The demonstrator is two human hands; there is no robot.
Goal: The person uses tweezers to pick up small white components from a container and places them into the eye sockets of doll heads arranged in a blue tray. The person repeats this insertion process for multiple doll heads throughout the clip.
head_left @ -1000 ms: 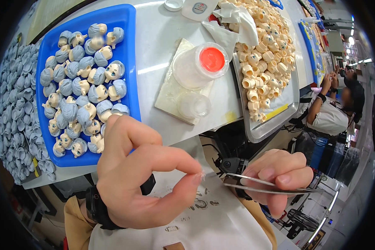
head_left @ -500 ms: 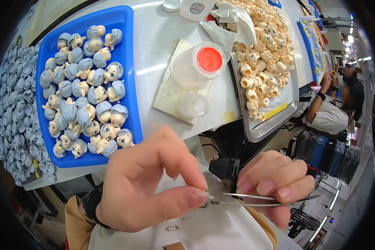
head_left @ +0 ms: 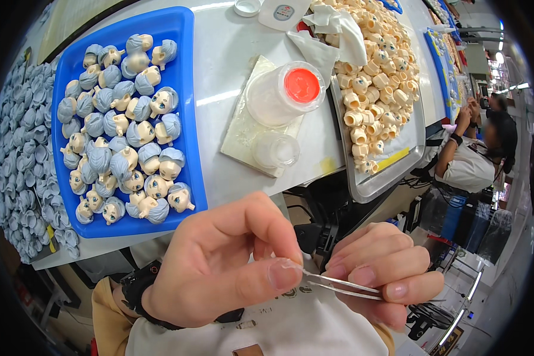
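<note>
My right hand [head_left: 387, 270] grips a pair of slim metal tweezers [head_left: 345, 287], whose tips point toward my left hand [head_left: 219, 270]. The thumb and index finger of my left hand are pinched together right by those tips. Clear, whitish residue shows at the thumbnail, but whatever sits between the fingertips is too small to make out. Both hands are held up in front of my pale apron [head_left: 190, 338], below the table edge.
On the table stand a blue tray [head_left: 188, 130] of doll heads with grey-blue hair, a translucent jar [head_left: 267, 98] with a red centre and a small clear cup [head_left: 274, 149] on a pale slab [head_left: 238, 130], and a metal tray [head_left: 371, 191] heaped with bare heads. Loose hair pieces [head_left: 21, 154] pile at left.
My left hand has moved right and slightly down, and its fingertips now meet the tweezer tips. The tweezers have shifted a little left, their tips slightly higher.
</note>
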